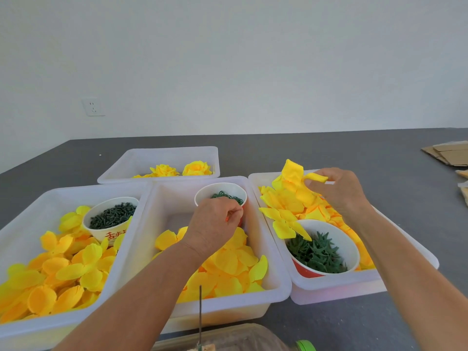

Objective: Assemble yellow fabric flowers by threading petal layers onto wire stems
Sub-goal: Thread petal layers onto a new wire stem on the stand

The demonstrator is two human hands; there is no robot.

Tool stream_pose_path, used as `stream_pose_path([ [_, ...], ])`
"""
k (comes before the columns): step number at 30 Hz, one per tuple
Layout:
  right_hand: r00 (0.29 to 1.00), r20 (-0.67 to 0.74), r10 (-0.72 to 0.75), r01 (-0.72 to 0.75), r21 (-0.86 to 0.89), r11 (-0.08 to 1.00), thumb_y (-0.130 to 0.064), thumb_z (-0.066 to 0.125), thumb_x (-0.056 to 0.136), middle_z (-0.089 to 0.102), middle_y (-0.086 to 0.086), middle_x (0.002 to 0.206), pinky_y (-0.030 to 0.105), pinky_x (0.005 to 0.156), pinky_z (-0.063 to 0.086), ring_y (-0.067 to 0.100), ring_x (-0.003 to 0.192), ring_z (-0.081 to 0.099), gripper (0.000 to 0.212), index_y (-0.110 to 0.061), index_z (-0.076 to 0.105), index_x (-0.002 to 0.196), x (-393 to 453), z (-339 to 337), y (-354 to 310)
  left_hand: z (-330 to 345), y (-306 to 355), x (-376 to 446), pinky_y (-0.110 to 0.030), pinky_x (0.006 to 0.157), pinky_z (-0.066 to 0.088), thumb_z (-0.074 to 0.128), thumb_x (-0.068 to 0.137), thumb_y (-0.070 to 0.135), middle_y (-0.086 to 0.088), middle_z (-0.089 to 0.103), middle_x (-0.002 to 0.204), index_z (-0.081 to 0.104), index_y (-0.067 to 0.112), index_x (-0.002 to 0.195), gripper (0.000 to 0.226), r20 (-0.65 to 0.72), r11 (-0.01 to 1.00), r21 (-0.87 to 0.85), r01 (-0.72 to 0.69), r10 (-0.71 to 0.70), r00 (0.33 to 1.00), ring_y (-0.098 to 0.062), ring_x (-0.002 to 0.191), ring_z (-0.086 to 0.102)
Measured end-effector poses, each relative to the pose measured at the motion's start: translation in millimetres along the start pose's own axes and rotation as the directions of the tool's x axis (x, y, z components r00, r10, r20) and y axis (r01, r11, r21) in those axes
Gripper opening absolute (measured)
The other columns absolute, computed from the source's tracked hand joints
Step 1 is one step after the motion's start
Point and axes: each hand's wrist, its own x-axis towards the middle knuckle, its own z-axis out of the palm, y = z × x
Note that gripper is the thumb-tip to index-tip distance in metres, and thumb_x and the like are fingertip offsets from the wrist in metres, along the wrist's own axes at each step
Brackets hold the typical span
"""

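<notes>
Fingers of the left hand (215,221) were curled in at the near edge of a paper cup (220,192) of thin green rings (228,196), pinching something small that I could not make out; a spot of orange-red showed between the fingertips. That hand hung over the middle tub (276,279), above its loose yellow petals (228,264). Nearer than all of this, a thin dark wire stem (200,315) stood upright at the bottom edge, apart from both hands.

To the right, the right hand (339,191) had its thumb and fingertips pinched on the tip of a yellow petal layer (293,173), which was lifted clear above the heap of the same pieces in the right tub (329,285). Near the front of that tub sat a red-sided bowl (326,249) of spiky green leaf caps (316,254).

On the left, a third tub (15,328) held rounded yellow petals and a printed cup (111,219) full of short dark green pieces.

Farther back, a fourth tub (162,158) held finished yellow flowers (196,168), well away from either hand. Flattened cardboard (448,153) lay at the far right of the grey table (329,153), and a wall socket (93,106) showed behind.
</notes>
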Motion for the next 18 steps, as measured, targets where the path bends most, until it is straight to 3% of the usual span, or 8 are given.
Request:
stream_pose_path([
  [2, 0.997, -0.002, -0.071, 0.071, 0.041, 0.997, -0.021, 0.074, 0.079, 0.068, 0.009, 0.082, 0.039, 0.078, 0.049, 0.019, 0.080, 0.061, 0.006, -0.024, 0.070, 0.076, -6.4, 2.3, -6.5, 1.0, 0.2, 0.5, -0.036, 0.081, 0.051, 0.057, 0.090, 0.016, -0.007, 0.071, 0.088, 0.072, 0.008, 0.090, 0.017, -0.006, 1.000, -0.015, 0.006, -0.006, 1.000, -0.022, 0.082, 0.063],
  [5, 0.988, -0.048, -0.148, 0.148, 0.004, 0.989, -0.025, 0.076, 0.076, 0.056, 0.020, 0.063, 0.030, 0.059, 0.039, 0.019, 0.060, 0.047, 0.019, -0.012, 0.066, 0.066, -9.4, 12.0, -12.5, 1.0, 1.2, 1.2, -0.033, 0.079, 0.050, 0.059, 0.090, 0.015, -0.008, 0.071, 0.087, 0.073, 0.005, 0.091, 0.017, -0.049, 0.998, -0.054, 0.022, -0.025, 0.998, -0.022, 0.080, 0.063],
  [7, 0.977, -0.081, -0.197, 0.193, -0.048, 0.980, -0.026, 0.076, 0.076, 0.045, 0.005, 0.053, 0.025, 0.053, 0.031, 0.016, 0.054, 0.039, 0.025, -0.013, 0.060, 0.061, -11.8, 21.6, -20.2, -0.7, 4.2, 1.2, -0.026, 0.072, 0.051, 0.061, 0.089, 0.012, -0.005, 0.070, 0.081, 0.073, 0.004, 0.089, 0.015, -0.084, 0.989, -0.144, 0.026, -0.039, 0.996, -0.017, 0.072, 0.061],
  [9, 0.942, -0.084, -0.324, 0.317, -0.090, 0.944, -0.022, 0.077, 0.076, 0.048, -0.004, 0.055, 0.025, 0.054, 0.033, 0.011, 0.053, 0.041, 0.020, -0.016, 0.061, 0.063, -19.9, 33.9, -30.6, -2.3, 8.5, 1.6, -0.017, 0.065, 0.050, 0.062, 0.089, 0.013, -0.003, 0.068, 0.074, 0.073, 0.007, 0.087, 0.013, -0.062, 0.939, -0.335, 0.083, -0.109, 0.992, -0.010, 0.064, 0.059],
  [12, 0.750, -0.015, -0.661, 0.637, -0.252, 0.729, -0.011, 0.077, 0.074, 0.065, 0.004, 0.071, 0.031, 0.058, 0.047, 0.020, 0.062, 0.058, 0.005, -0.009, 0.072, 0.075, -39.3, 57.0, -39.5, -6.3, 13.4, 5.3, -0.027, 0.063, 0.055, 0.062, 0.083, 0.038, -0.014, 0.071, 0.078, 0.073, 0.007, 0.084, 0.033, 0.100, 0.641, -0.713, 0.285, -0.310, 0.946, -0.015, 0.065, 0.065],
  [14, 0.602, 0.032, -0.798, 0.754, -0.352, 0.554, 0.003, 0.078, 0.067, 0.067, 0.009, 0.073, 0.033, 0.055, 0.051, 0.028, 0.062, 0.062, 0.013, -0.006, 0.074, 0.076, -46.4, 69.3, -38.6, -8.4, 12.4, 7.6, -0.028, 0.059, 0.055, 0.059, 0.071, 0.054, -0.015, 0.072, 0.081, 0.072, 0.007, 0.084, 0.051, 0.193, 0.464, -0.801, 0.378, -0.397, 0.897, -0.020, 0.067, 0.068],
  [16, 0.509, 0.067, -0.858, 0.807, -0.385, 0.449, 0.013, 0.077, 0.062, 0.067, 0.013, 0.075, 0.034, 0.053, 0.052, 0.030, 0.061, 0.062, 0.023, -0.002, 0.074, 0.078, -46.8, 73.6, -35.3, -9.2, 8.5, 8.6, -0.026, 0.054, 0.055, 0.061, 0.074, 0.050, -0.015, 0.072, 0.079, 0.071, 0.006, 0.084, 0.047, 0.244, 0.371, -0.825, 0.427, -0.447, 0.860, -0.022, 0.065, 0.069],
  [18, 0.522, 0.101, -0.847, 0.823, -0.322, 0.469, 0.013, 0.076, 0.063, 0.067, 0.017, 0.085, 0.034, 0.062, 0.055, 0.032, 0.072, 0.064, 0.027, 0.001, 0.074, 0.087, -48.1, 74.4, -31.7, -8.5, 3.5, 9.0, -0.025, 0.054, 0.055, 0.062, 0.086, 0.026, -0.014, 0.071, 0.077, 0.070, 0.003, 0.087, 0.025, 0.266, 0.301, -0.855, 0.421, -0.443, 0.856, -0.023, 0.064, 0.067],
])
